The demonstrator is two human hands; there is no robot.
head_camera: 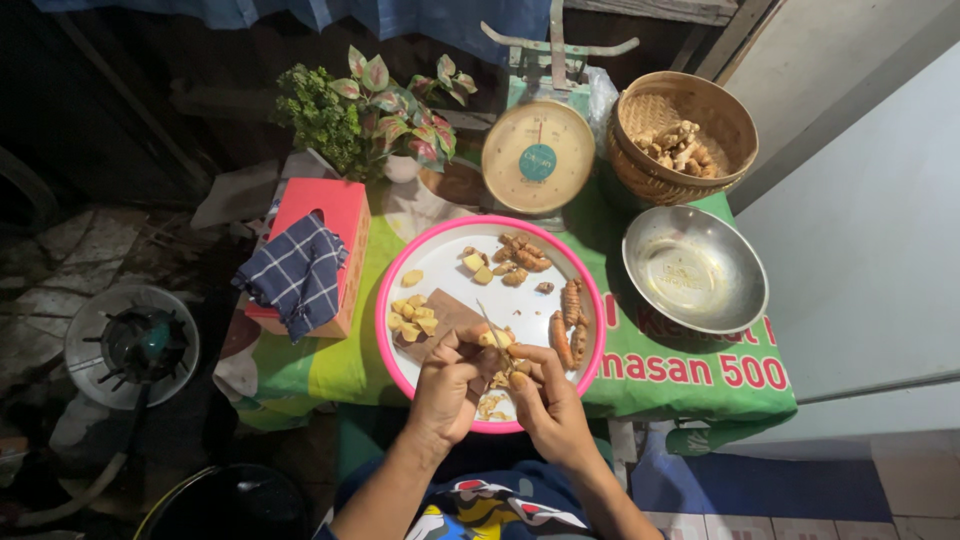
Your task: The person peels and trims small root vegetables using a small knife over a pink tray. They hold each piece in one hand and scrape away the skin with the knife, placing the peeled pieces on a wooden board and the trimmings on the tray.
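A green weighing scale with a round dial stands at the back of the table. Beside it sits a woven basket of pale roots, with an empty steel bowl below. A checked cloth drapes a red box, near a potted plant.

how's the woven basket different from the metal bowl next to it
The woven basket is tan wickerwork and holds pale knobbly roots; the metal bowl is smooth, shiny steel and looks empty. The basket stands farther from the person, beside the weighing scale; the bowl sits nearer, right of the pink-rimmed tray. The basket looks deeper, the bowl shallower. Both are round and rest on the green cloth.
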